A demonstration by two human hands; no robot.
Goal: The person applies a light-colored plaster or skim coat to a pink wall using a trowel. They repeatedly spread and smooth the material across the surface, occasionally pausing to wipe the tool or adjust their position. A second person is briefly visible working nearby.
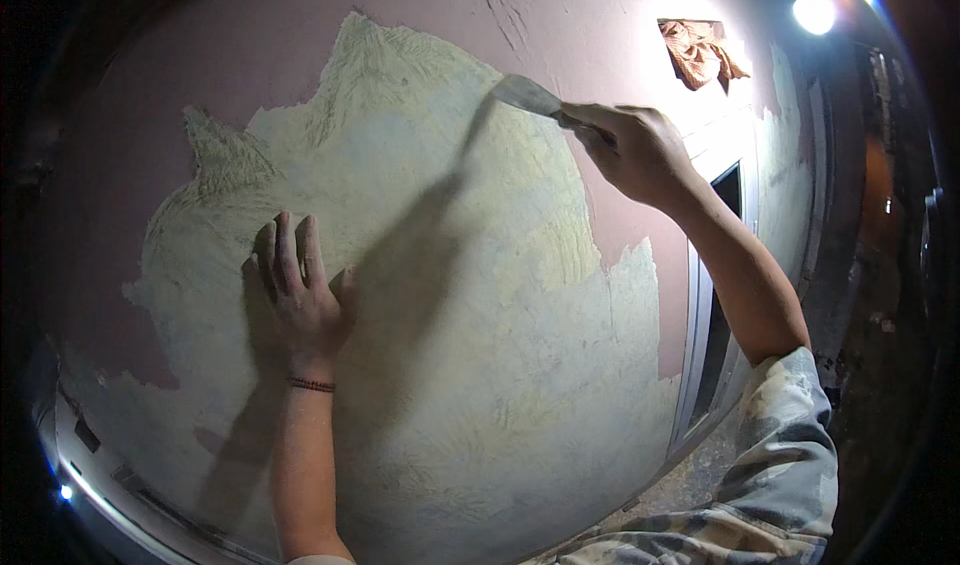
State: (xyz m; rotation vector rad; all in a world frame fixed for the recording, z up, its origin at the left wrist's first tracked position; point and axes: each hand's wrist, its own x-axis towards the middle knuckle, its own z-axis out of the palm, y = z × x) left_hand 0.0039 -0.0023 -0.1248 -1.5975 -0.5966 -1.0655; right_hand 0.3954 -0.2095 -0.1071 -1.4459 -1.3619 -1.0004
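My right hand is closed round the handle of a scraper, raised to the upper right of the wall. The scraper's flat blade lies against the edge between the pinkish paint and the bare pale green plaster. Lower and to the left, my left hand rests on the bare plaster with its fingers stretched out, holding nothing. A dark beaded bracelet circles that wrist. Ragged edges of paint border the bare patch on the left, top and right.
A lit bulb hangs at the top right. Orange-brown cloth is stuffed in a square opening in the wall. Below it stands a pale door or window frame. A strip of floor shows at the lower right, beside my camouflage sleeve.
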